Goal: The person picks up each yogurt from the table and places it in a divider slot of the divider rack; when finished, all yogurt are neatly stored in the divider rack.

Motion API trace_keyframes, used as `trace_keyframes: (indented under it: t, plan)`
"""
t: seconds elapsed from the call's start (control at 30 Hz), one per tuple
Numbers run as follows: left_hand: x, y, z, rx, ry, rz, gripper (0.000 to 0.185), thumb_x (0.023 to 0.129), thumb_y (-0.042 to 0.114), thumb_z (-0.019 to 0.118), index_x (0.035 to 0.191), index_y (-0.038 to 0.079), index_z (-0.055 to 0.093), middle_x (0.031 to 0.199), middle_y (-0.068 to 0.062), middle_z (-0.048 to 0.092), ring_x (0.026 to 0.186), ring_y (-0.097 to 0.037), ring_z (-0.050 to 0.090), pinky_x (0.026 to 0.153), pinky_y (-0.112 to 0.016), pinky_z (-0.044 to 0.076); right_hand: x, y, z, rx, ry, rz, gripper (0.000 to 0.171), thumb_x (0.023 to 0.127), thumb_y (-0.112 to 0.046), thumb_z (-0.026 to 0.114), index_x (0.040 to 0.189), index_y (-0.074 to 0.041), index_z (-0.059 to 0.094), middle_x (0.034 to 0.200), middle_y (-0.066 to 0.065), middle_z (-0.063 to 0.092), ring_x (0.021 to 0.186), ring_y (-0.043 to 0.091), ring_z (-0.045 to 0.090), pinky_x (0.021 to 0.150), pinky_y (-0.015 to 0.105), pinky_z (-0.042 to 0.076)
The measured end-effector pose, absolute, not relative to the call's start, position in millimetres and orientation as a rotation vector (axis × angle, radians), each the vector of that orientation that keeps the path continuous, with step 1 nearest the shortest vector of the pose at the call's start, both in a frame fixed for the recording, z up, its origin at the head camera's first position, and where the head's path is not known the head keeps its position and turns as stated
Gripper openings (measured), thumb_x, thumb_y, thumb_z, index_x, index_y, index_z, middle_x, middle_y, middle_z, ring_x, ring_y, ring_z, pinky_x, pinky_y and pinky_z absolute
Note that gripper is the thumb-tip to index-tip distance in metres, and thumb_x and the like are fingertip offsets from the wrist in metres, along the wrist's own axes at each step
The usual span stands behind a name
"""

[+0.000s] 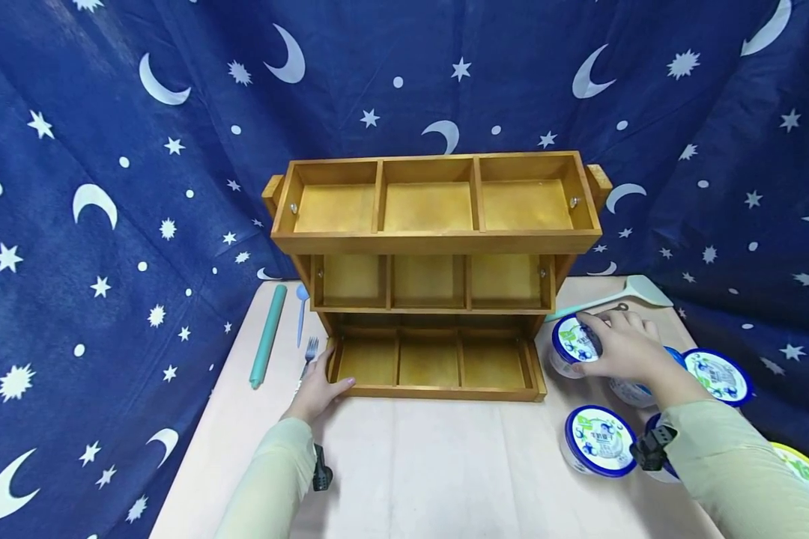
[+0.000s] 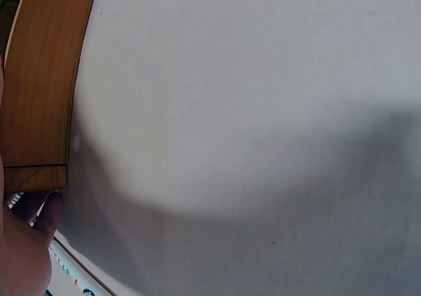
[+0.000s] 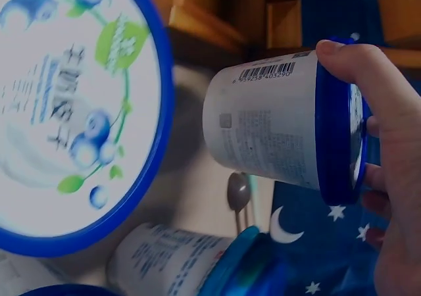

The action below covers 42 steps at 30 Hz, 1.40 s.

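Tubs (image 1: 601,442) near the gripped tub (image 3: 263,125)

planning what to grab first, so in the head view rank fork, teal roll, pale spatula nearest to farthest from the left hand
From the left hand:
1. Fork: right beside it, left of the wooden organizer
2. Teal roll: farther left
3. Pale spatula: far right, beyond the organizer
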<state>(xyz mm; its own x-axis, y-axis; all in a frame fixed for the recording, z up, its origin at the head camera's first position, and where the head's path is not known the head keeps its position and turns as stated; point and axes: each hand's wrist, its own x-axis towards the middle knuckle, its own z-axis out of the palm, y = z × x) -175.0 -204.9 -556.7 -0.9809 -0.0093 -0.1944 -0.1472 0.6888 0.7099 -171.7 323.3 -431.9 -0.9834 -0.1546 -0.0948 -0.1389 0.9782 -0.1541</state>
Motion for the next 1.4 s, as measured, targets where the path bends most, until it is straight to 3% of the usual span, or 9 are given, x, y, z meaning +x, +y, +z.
trace_keyframes:
  t: [0.33,0.67,1.13,1.4]
  plan:
    - [-175,-208,-559,-0.124,2.722,1.176,0.091,0.08,0.039,0.073,0.149,0.014,0.02,0.143,-0.031,0.025,0.12,-0.046,0.043,0.1,-0.057,0.032,-163,301,-426,-0.297,3.009,-0.332,0.104,0.062,-0.062,0.076,0.139,-0.005,0.037,0.133,0.031,0.028,0.116,0.052,0.029,0.089,0.072,0.027]
    - [-174,-207,-556,-0.127,2.729,1.167,0.091,0.08,0.039,0.073,0.15,0.013,0.02,0.144,-0.03,0.026,0.123,-0.046,0.039,0.102,-0.057,0.029,-157,274,-430,-0.438,3.008,-0.437,0.099,0.062,-0.061,0.077,0.139,-0.01,0.041,0.133,0.025,0.03,0.115,0.047,0.036,0.085,0.067,0.038]
    - [-176,-206,-558,-0.109,2.718,1.166,0.091,0.081,0.038,0.072,0.15,0.012,0.019,0.146,-0.029,0.025,0.126,-0.045,0.037,0.103,-0.057,0.028,-176,240,-461,-0.558,3.021,-0.572,0.094,0.059,-0.051,0.081,0.135,-0.008,0.046,0.129,0.029,0.036,0.117,0.046,0.036,0.091,0.061,0.036]
    - [-177,-206,-556,-0.097,2.706,1.165,0.091,0.082,0.036,0.072,0.15,0.01,0.017,0.146,-0.028,0.028,0.124,-0.041,0.041,0.105,-0.055,0.026,-187,235,-485,-0.484,2.975,-0.668,0.095,0.063,-0.044,0.081,0.138,-0.003,0.041,0.138,0.033,0.026,0.123,0.049,0.03,0.095,0.062,0.033]
